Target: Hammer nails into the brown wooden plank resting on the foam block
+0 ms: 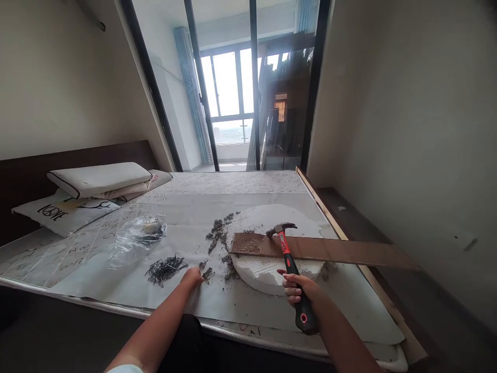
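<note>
My right hand (pixel 298 290) is wrapped round the black and red grip of a claw hammer (pixel 288 255). The hammer's head is over a brown wooden board (pixel 330 248), whose left end looks rough and pitted. Under the board lies a round white foam slab (pixel 258 274). My left hand (pixel 193 278) rests low on the sheet with its fingers closed, beside a small cluster of nails (pixel 208 274); what they pinch is hidden. Left of that hand is a larger heap of nails (pixel 165 269).
Grey crumbled debris (pixel 215 234) lies along the slab's left edge. A clear plastic bag (pixel 142 235) sits on the grey sheet (pixel 190 207) covering the mattress. Pillows (pixel 101 178) are stacked at the left. A wooden rail (pixel 322 202) edges the bed's right side, near the wall.
</note>
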Tool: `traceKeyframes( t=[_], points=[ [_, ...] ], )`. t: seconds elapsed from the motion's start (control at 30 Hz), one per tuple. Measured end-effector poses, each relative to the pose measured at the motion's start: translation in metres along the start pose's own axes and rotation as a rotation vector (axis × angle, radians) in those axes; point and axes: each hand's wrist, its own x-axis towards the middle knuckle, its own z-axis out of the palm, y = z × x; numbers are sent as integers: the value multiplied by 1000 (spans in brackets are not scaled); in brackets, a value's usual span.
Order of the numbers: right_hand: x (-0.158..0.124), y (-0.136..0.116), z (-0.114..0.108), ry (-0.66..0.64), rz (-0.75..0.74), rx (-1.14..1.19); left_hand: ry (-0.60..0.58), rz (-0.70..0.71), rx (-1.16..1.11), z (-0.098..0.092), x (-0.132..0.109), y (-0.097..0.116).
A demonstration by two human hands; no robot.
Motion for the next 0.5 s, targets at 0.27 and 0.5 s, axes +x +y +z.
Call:
traceKeyframes(
  t=[0.27,0.5],
  points=[
    [-1,-4,6,21,-26,7,55,-74,-187,-23,-10,12],
    [-6,-10,14,53,-57,-18,142,227,-808,-47,-52,83]
  ],
)
